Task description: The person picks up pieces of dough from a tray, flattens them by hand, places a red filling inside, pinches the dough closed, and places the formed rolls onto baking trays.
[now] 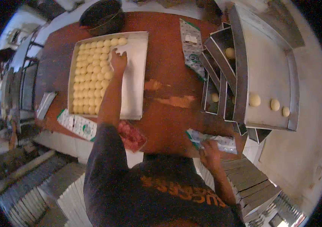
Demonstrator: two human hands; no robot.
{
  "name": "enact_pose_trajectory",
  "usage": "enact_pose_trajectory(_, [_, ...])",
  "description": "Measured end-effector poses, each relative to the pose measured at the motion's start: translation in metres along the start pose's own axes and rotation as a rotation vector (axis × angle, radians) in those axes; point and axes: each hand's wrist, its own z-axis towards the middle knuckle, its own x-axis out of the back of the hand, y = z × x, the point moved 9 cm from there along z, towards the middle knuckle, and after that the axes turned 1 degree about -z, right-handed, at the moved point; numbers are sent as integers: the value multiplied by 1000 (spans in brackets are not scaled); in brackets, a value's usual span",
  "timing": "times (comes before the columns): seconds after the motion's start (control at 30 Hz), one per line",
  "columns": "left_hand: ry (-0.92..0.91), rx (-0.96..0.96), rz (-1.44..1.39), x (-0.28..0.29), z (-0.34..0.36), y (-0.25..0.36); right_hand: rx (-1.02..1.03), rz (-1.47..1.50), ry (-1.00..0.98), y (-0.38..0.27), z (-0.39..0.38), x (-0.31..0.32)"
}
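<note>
My left hand reaches over a metal tray filled on its left side with rows of pale dough balls; its fingers are bent and apart near the upper right of the rows, holding nothing visible. My right hand has its fingers curled on a green-edged plastic packet at the table's front edge. A red package lies below the tray, with another printed packet to its left.
Stacked metal trays on the right hold a few dough balls. A black bucket and long packet are at the back of the brown table. A small packet is at left; stacked boards stand below right.
</note>
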Motion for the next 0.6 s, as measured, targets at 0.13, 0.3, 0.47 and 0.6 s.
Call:
enact_pose_trajectory(0.13, [306,-69,125,-28,52,-10,-205,-89,-32,41,-29,-29])
enact_pose_trajectory(0.3, [-262,513,-860,-46,55,-75,-378,-4,59,75,-65,-32])
enact_pose_trajectory(0.47, [-632,469,-1259,1,-140,105,-187,-104,177,102,-71,-42])
enact_pose_trajectory(0.6, [-711,-371,-166,45,-281,166,-112,-101,44,120,-23,-40])
